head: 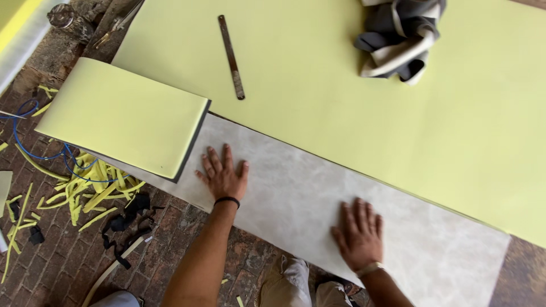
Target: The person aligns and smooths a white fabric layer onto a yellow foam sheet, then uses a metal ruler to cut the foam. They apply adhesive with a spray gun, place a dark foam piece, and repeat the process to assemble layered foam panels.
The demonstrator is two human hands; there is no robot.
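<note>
Both hands lie flat and spread, palms down, on one pale grey mottled sheet [296, 199] that runs across the brick floor [62, 261]. The left hand [223, 173], with a black band at the wrist, presses near the sheet's near-left corner; the right hand [358, 234], with a pale band at the wrist, presses at the sheet's near edge, well apart from the left. Neither pinches anything — fingers fanned, palms touching the sheet.

Just beside the left hand's fingertips lies one smaller yellow-green foam panel with a dark underside [125, 113], its corner overlapping the grey sheet's left end. Beyond both hands, one large yellow-green foam sheet [352, 96] covers the grey sheet's far edge. On it rest one long rusty metal ruler [231, 57], near its left edge, and one crumpled bundle of grey and cream material [401, 37], at its far edge.

Off the left end of the sheets, on the bricks, lie many yellow foam strips [94, 190], a few black scraps [128, 219] and one blue cord [34, 150] — loosely heaped. One glass jar [63, 16] stands at the far-left corner of the view; its contents cannot be made out.
</note>
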